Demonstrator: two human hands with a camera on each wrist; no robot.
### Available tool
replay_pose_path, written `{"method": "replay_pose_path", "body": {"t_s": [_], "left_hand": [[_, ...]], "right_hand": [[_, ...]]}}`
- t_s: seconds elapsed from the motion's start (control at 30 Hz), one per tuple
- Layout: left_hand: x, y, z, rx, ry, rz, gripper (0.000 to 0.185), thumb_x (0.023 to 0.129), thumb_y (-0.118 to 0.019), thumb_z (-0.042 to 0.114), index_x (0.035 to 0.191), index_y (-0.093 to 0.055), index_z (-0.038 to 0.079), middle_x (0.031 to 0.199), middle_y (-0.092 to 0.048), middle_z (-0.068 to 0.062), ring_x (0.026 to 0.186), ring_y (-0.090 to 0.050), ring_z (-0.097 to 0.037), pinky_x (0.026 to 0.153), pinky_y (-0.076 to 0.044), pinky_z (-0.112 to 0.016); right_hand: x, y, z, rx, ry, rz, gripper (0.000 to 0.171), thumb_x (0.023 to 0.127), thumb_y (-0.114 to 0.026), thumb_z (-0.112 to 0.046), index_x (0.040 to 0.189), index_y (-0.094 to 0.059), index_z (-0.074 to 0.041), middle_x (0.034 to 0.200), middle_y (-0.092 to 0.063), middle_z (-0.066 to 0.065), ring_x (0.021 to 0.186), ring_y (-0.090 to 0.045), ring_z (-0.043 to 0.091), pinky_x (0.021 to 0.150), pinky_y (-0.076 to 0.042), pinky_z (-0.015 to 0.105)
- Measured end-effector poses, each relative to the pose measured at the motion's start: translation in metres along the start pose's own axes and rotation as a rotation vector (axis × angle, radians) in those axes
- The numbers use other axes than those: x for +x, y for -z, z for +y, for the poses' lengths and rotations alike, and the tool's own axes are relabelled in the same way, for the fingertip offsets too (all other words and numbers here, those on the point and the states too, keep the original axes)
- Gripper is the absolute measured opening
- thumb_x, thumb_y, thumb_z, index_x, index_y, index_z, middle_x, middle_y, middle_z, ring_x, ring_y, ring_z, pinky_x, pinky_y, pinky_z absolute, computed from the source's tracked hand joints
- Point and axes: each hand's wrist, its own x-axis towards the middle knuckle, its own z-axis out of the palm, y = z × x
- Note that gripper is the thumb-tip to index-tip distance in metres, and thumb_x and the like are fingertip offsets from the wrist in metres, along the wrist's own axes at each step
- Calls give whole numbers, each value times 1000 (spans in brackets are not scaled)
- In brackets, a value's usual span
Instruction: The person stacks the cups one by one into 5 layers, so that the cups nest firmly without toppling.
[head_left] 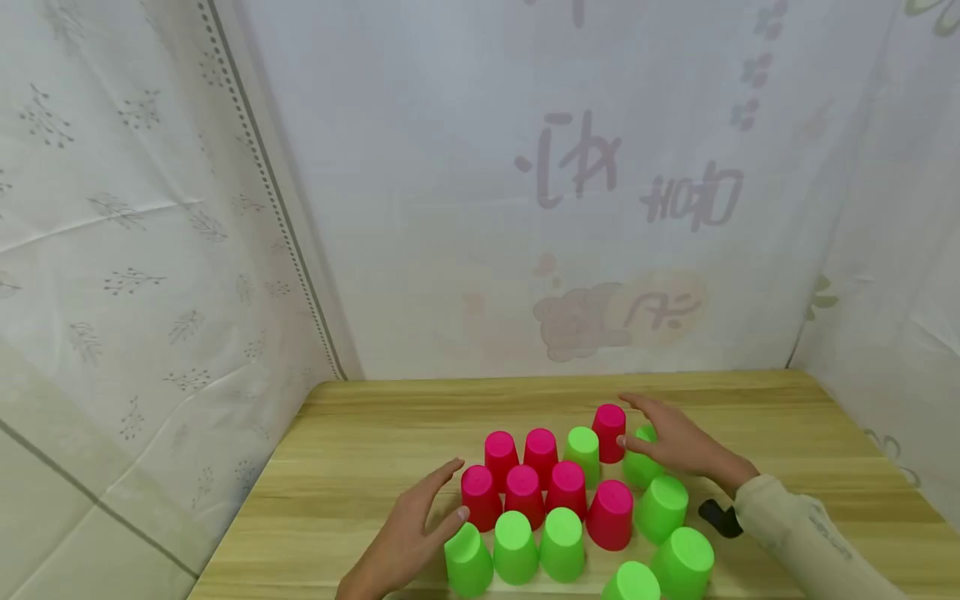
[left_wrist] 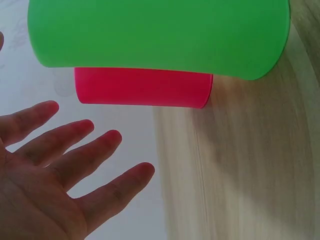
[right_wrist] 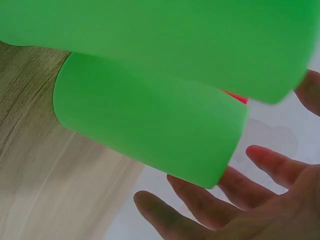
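Observation:
Upside-down cups stand close together on the wooden table. In the head view, my left hand (head_left: 405,531) is at the group's left end, fingers spread, beside a red cup (head_left: 481,498) and a green cup (head_left: 468,561). The left wrist view shows that palm empty, apart from the green cup (left_wrist: 160,35). My right hand (head_left: 681,443) reaches over a green cup (head_left: 641,460) at the far right, its thumb near the back red cup (head_left: 609,432); contact is unclear. In the right wrist view, its loosely extended fingers (right_wrist: 200,202) pass beside a green cup (right_wrist: 150,117).
More green cups (head_left: 682,562) stand at the front right, and further red cups (head_left: 524,497) fill the middle. A small black object (head_left: 720,518) lies by the right sleeve (head_left: 806,537). Patterned cloth (head_left: 525,250) hangs behind the wooden table (head_left: 315,492).

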Motion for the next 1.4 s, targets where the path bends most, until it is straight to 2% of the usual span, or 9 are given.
{"method": "replay_pose_path", "body": {"t_s": [0.27,0.63,0.9,1.4], "left_hand": [[0,-1,0,9,-11,-21,58,98,-61,35,150,-45,15,152,-52,-2,138,-53,-30,105,-50,-55],[-1,-3,0,-43,5,-77,60,100,-58,37,151,-42,8,153,-50,-10,139,-49,-39,101,-51,-60],[2,-3,-1,-90,28,-114,62,100,-58,38,151,-40,8,154,-48,-13,139,-48,-43,101,-50,-62],[2,-5,-2,-119,23,-118,58,100,-58,37,150,-42,10,153,-50,-13,139,-48,-43,100,-50,-64]], "right_hand": [[9,-3,6,80,-24,-34,71,92,-71,-35,148,-43,-1,147,-50,27,126,-53,55,95,-51,65],[20,-8,6,99,-24,-30,66,91,-72,-34,141,-50,3,142,-56,25,124,-56,51,96,-53,61],[23,-10,9,102,-27,-23,56,92,-71,-27,137,-55,2,138,-59,24,121,-58,49,96,-53,61],[26,-13,14,142,-47,-16,47,90,-74,-21,131,-60,-3,129,-65,19,119,-62,46,97,-53,59]]}}
